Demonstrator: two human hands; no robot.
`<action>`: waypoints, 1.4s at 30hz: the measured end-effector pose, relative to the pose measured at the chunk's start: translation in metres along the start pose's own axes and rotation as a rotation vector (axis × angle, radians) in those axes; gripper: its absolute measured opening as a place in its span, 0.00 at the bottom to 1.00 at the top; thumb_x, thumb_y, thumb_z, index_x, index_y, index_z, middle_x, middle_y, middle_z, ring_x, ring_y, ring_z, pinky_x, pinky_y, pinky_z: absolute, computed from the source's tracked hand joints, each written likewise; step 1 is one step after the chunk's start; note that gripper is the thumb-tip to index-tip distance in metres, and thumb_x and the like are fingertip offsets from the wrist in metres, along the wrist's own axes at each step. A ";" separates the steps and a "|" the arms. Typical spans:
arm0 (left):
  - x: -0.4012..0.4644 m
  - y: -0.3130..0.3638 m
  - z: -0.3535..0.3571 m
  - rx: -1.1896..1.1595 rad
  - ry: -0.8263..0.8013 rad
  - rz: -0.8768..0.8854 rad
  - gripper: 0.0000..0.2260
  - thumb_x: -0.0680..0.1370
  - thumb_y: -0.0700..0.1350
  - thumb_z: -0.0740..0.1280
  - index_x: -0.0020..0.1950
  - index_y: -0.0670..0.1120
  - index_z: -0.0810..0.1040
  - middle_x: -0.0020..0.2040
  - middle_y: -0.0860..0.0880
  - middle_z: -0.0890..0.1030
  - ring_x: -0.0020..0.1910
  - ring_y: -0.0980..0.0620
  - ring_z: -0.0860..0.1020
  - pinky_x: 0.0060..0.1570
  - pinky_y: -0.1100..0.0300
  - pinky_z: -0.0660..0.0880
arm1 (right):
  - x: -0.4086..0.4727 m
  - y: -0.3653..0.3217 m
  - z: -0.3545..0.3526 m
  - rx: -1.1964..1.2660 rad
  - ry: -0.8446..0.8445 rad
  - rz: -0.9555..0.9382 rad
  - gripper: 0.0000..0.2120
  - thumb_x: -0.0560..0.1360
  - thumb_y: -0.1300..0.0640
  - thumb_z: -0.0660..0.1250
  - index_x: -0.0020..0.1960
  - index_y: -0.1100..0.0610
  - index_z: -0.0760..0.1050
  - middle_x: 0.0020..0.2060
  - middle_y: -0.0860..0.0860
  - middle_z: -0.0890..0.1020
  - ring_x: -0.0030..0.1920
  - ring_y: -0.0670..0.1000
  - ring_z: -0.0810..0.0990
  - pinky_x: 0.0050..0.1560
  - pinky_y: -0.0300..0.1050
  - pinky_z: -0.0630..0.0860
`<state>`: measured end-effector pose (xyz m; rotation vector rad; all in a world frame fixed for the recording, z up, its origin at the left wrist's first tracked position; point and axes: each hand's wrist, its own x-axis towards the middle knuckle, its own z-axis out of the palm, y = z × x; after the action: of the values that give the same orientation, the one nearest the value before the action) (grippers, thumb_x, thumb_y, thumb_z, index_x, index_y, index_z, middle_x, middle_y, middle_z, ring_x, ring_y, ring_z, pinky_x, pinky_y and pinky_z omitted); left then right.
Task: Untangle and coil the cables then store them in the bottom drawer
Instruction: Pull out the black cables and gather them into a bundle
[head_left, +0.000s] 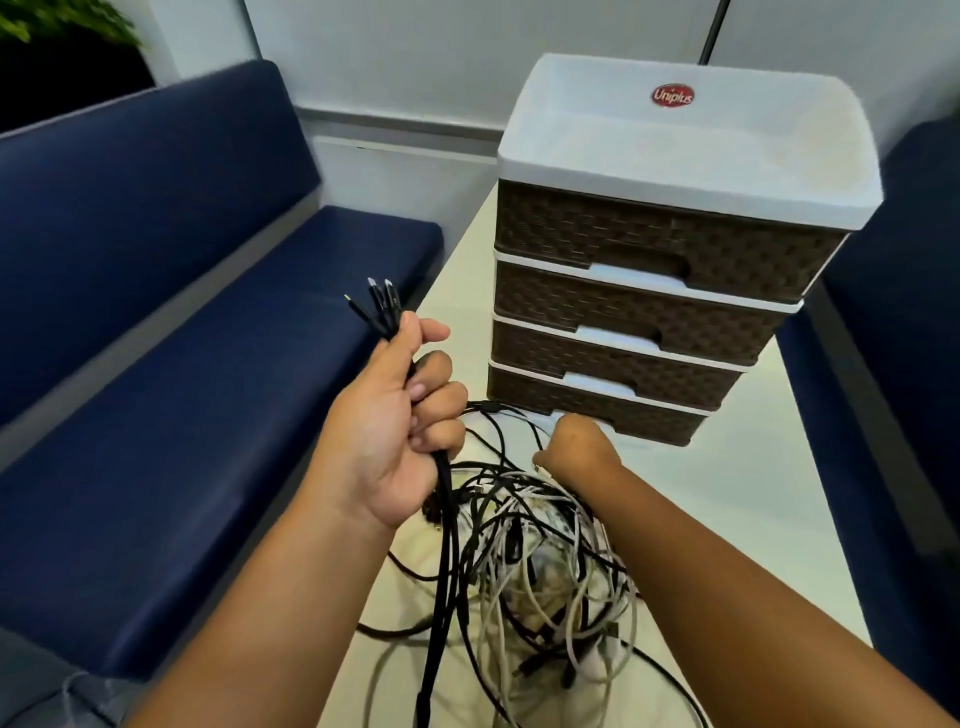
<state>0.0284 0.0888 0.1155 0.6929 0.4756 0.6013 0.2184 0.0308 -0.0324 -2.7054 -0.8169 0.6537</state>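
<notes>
Head view shows our left hand (395, 415) raised at the left edge of the bench (727, 499), fingers curled round a bundle of black cables (441, 519) whose plug ends (379, 301) stick up past the thumb; the bundle's long axis runs nearly straight down from that fist; below it the strands merge into the tangle of black and white cables (540, 561) lying on the bench between our forearms; our right hand (576, 447) is the nearer one to the bottom drawer (597, 410), right at the drawer's front, just beyond the tangle; its fingers are hidden behind the knuckles, so we cannot tell whether it grips the drawer handle or a cable; the drawer looks closed.
</notes>
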 end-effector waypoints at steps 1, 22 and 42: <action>0.001 0.001 -0.001 0.000 0.003 -0.004 0.12 0.82 0.53 0.57 0.44 0.48 0.74 0.27 0.54 0.59 0.21 0.60 0.55 0.17 0.70 0.52 | 0.001 0.002 -0.001 0.027 -0.035 0.007 0.13 0.72 0.54 0.71 0.37 0.58 0.70 0.34 0.53 0.74 0.40 0.56 0.75 0.37 0.42 0.70; -0.005 -0.016 0.001 0.312 0.033 -0.157 0.05 0.81 0.45 0.62 0.51 0.45 0.75 0.27 0.54 0.59 0.21 0.60 0.56 0.18 0.68 0.50 | -0.155 -0.012 -0.150 1.404 -0.312 -0.245 0.10 0.79 0.56 0.64 0.41 0.59 0.76 0.28 0.49 0.60 0.25 0.44 0.57 0.31 0.39 0.56; -0.018 0.006 0.031 0.715 -0.051 -0.024 0.10 0.80 0.44 0.59 0.39 0.48 0.67 0.24 0.56 0.63 0.21 0.58 0.58 0.19 0.65 0.55 | -0.186 0.002 -0.126 0.595 0.207 -0.322 0.11 0.72 0.47 0.74 0.39 0.54 0.81 0.34 0.54 0.81 0.36 0.49 0.77 0.45 0.53 0.80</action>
<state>0.0309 0.0670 0.1445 1.3747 0.6563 0.3806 0.1415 -0.0895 0.1414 -2.0113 -0.8196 0.4420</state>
